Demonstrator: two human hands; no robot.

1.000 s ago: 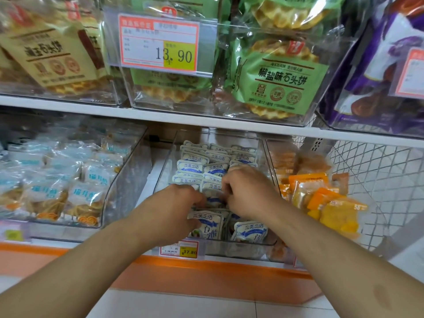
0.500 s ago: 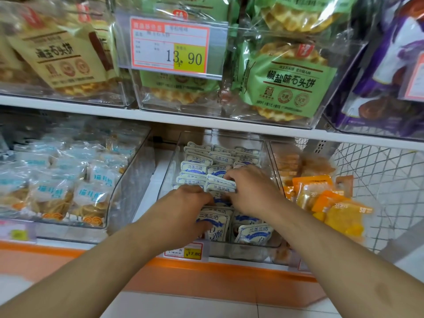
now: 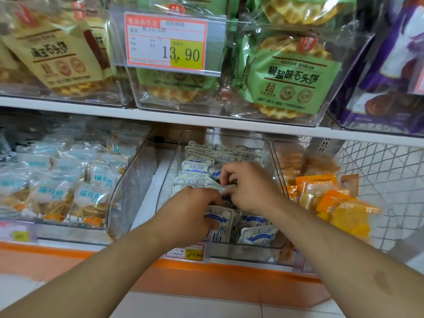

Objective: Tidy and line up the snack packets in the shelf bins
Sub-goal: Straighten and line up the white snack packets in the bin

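A: Reaching into the middle clear bin (image 3: 171, 180) on the lower shelf, both hands sit among the white-and-blue snack packets (image 3: 197, 165). The left hand (image 3: 188, 211) is low and toward the front, its fingers curled down onto the packets standing at the bin's front.

B: And the other one?

A: The right hand (image 3: 249, 188) is just behind and to the right of the left, nearly touching it, with its fingers bent and pinching at a packet edge in the middle of the bin. Exactly how many packets each hand has hold of I cannot tell; the fingertips are buried among them.

B: How do the packets lie?

A: Behind the hands they stand in overlapping rows running to the back wall. In front, a few larger ones (image 3: 257, 235) lean against the front wall, tilted and uneven. A small price tag (image 3: 185, 253) reading 17.80 hangs on the shelf edge just below.

B: What's around that bin?

A: To the left, a bin of pale blue cookie packets (image 3: 91, 198). To the right, orange and yellow packets (image 3: 332, 200) beside a white wire basket (image 3: 385, 180). On the shelf above, green waffle-cookie bags (image 3: 291, 81), tan ones (image 3: 57, 58), and a price card (image 3: 166, 41) reading 13.90.
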